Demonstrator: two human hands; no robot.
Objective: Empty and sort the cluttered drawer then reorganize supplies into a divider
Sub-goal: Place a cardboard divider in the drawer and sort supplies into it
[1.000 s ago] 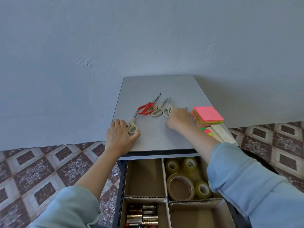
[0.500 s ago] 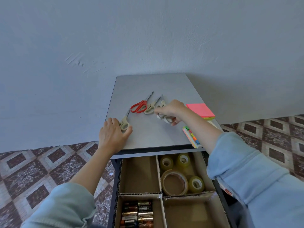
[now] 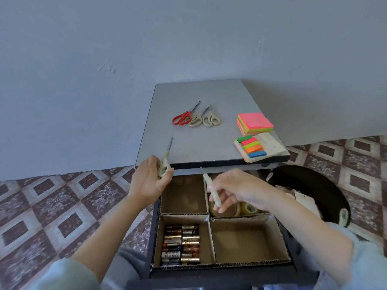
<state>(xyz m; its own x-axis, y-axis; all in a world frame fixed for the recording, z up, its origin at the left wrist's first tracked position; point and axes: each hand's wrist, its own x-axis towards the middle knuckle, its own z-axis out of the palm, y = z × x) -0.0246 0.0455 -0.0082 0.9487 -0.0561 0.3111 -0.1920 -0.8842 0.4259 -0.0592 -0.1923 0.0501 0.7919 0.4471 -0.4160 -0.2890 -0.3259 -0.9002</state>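
The drawer [image 3: 209, 276] stands pulled out under the desk [image 3: 199, 147] and is lined with a cardboard divider [image 3: 212, 237] of four compartments. The left hand [image 3: 149, 181] is at the desk's near-left corner, its fingers [image 3: 151, 164] curled round the handles of beige scissors [image 3: 165, 162], whose closed blades point away over the desk. The right hand [image 3: 236, 189] is above the far part of the divider, its fingers [image 3: 222, 206] pinching a second beige pair [image 3: 207, 180] by the handle, with the blade tip aimed up toward the desk's edge. Just under the right fingers lie tape rolls [image 3: 248, 208] in the far-right compartment. Nearer the person than the left fingers, batteries [image 3: 181, 244] lie in rows in the near-left compartment. Beyond both sets of fingers, red scissors [image 3: 181, 119] and two more beige pairs [image 3: 210, 120] lie side by side on the desk, blades pointing away. Off to the right of the right fingers, a stack of sticky notes [image 3: 255, 123] with pink on top sits on the desk. Just in front of it, a pad of coloured index tabs [image 3: 252, 147] lies at the near edge.
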